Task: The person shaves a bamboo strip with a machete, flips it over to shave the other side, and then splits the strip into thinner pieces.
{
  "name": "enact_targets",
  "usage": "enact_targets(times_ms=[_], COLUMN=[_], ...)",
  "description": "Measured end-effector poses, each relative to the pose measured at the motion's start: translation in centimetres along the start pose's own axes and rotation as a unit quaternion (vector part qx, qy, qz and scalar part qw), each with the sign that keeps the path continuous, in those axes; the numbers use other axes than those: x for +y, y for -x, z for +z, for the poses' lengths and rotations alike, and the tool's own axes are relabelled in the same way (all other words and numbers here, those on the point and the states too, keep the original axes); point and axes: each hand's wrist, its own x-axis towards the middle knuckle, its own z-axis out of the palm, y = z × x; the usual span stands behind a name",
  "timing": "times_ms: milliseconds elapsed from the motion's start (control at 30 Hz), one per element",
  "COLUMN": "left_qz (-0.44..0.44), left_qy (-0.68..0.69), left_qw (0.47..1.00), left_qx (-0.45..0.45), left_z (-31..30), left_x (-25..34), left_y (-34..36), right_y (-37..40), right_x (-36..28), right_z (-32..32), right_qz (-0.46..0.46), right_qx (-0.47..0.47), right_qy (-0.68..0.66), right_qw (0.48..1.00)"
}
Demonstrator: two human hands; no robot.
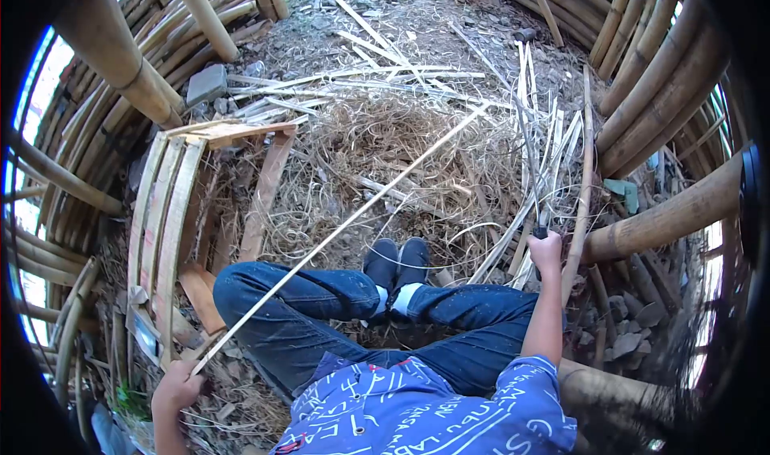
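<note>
Closed fingers of my left hand (pixel 180 386) grip one end of a long, pale bamboo strip (pixel 345 225) at the lower left. The strip runs diagonally over my bent left leg, and its far end rises toward the upper right. On the right, my right hand (pixel 547 253) is wrapped round the dark handle of a long, thin-bladed knife (pixel 532 174), its blade pointing away from me. The knife and the strip are apart. Beside the blade lie several split bamboo strips (pixel 553 162) on the ground.
Curly bamboo shavings (pixel 377 146) cover the ground before my shoes (pixel 397 262). A slatted wooden crate (pixel 170 206) stands at my left, with a grey block (pixel 207 84) beyond it. Thick bamboo poles (pixel 666 214) rise on both sides. More cut strips (pixel 377 74) lie farther ahead.
</note>
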Motion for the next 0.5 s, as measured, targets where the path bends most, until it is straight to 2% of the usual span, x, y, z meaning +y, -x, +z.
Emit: enact_targets(times_ms=[67, 133, 167, 200, 233, 267, 300, 333, 367, 400, 433, 467, 500], left_qz=[0.003, 0.115, 0.006, 0.03, -0.045, 0.006, 0.035, -0.005, -0.004, -0.051, -0.019, -0.019, -0.027], left_qy=[0.005, -0.045, 0.091, 0.078, 0.092, 0.109, 0.08, 0.112, 0.188, 0.187, 0.243, 0.305, 0.344], left_qw=[1.0, 0.992, 0.996, 0.996, 0.995, 0.993, 0.996, 0.993, 0.979, 0.974, 0.952, 0.931, 0.905], left_qx=[0.017, -0.002, 0.004, 0.02, -0.005, -0.036, -0.011, -0.043, -0.083, -0.12, -0.185, -0.199, -0.251], left_z=[-1.0, -1.7, -1.0, -0.5, 0.6, 1.3, 2.4, 3.2, 5.8, 6.7, 8.1, 9.9, 10.9], left_x=[-0.4, -0.3, 0.2, 1.6, 0.7, 2.2, 5.3, 7.4, 5.8, 8.3, 8.1, 7.9, 8.0], left_y=[-0.6, -1.9, -2.7, -3.4, -5.0, -5.8, -6.2, -6.5, -8.4, -8.7, -9.7, -9.8, -10.1], right_y=[2.5, 3.0, 3.0, 3.4, 3.8, 3.8, 3.4, 2.9, 2.8, 2.9, 2.7, 2.8, 3.2], right_x=[-2.5, -2.7, -2.5, -3.4, -4.5, -4.0, -3.1, -2.5, -2.1, -2.0, -1.9, -1.7, -2.6], right_z=[0.4, 1.7, 2.2, 2.2, 1.8, 2.2, 2.9, 3.5, 3.9, 4.0, 3.9, 4.0, 3.3], right_qz=[-0.031, 0.014, -0.005, -0.022, -0.018, -0.012, -0.024, -0.039, -0.05, -0.042, -0.042, -0.039, -0.036], right_qx=[-0.002, -0.047, -0.045, -0.042, -0.047, -0.04, -0.045, -0.05, -0.04, -0.036, -0.035, -0.037, -0.044], right_qy=[-0.034, -0.067, -0.066, -0.063, -0.093, -0.102, -0.098, -0.092, -0.094, -0.098, -0.095, -0.09, -0.108], right_qw=[0.999, 0.997, 0.997, 0.997, 0.994, 0.994, 0.994, 0.994, 0.994, 0.994, 0.994, 0.995, 0.993])
